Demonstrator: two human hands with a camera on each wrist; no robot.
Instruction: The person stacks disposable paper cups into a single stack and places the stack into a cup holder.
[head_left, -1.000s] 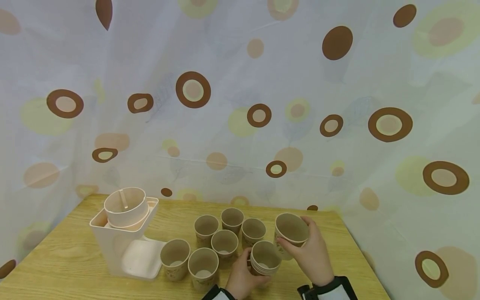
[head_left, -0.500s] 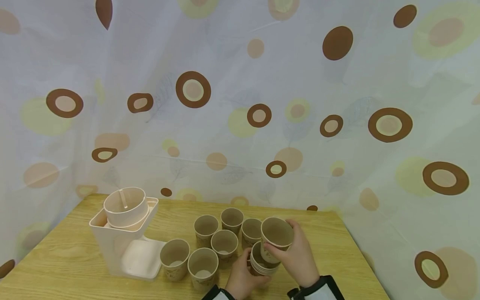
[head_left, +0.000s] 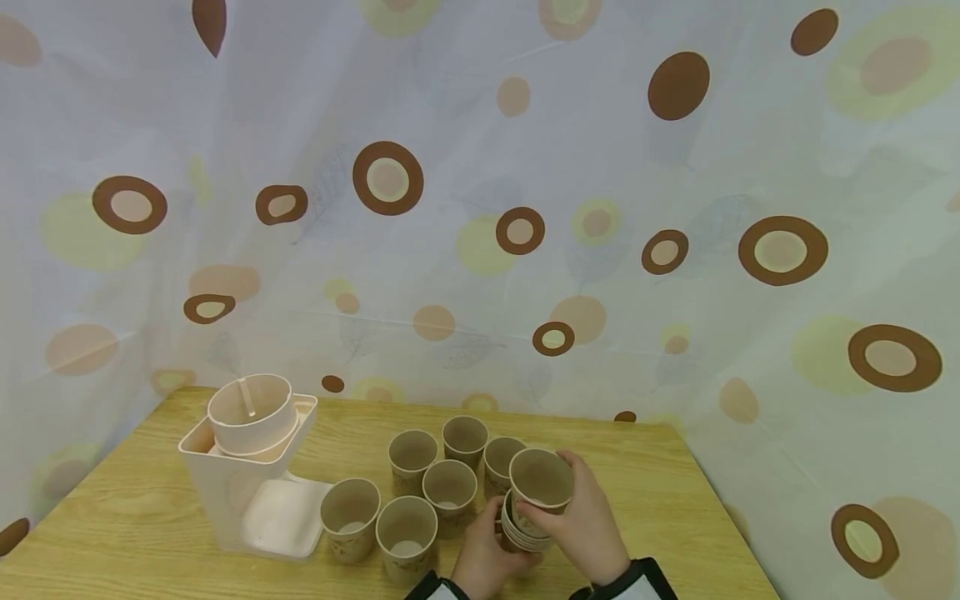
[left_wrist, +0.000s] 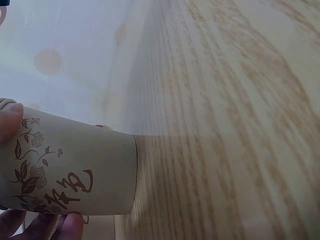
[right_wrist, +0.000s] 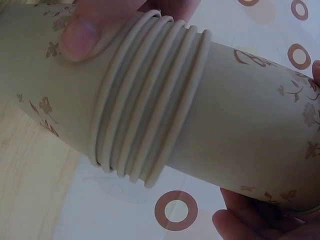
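Note:
My left hand [head_left: 486,552] grips a stack of nested paper cups [head_left: 522,537] at the front of the table. The outer cup [left_wrist: 90,165] in the left wrist view bears brown flowers and lettering, and its base is near the wood. Another paper cup [head_left: 542,479] is held by my right hand [head_left: 592,527], tilted, with its lower end inside the stack's mouth. Several rolled rims [right_wrist: 150,100] show close together in the right wrist view. Beyond them, the right hand's fingers [right_wrist: 240,220] curl round the single cup. Its base is hidden inside the stack.
Several upright paper cups [head_left: 406,533] stand left of and behind the stack on the wooden table [head_left: 637,467]. Farther left is a white plastic holder [head_left: 225,492] with a round cylinder [head_left: 255,421] on top. A patterned sheet [head_left: 450,275] hangs behind the table.
My right hand has brought its cup left and down from beside the stack, and the cup's lower end has entered the stack's mouth. The left hand has stayed in place.

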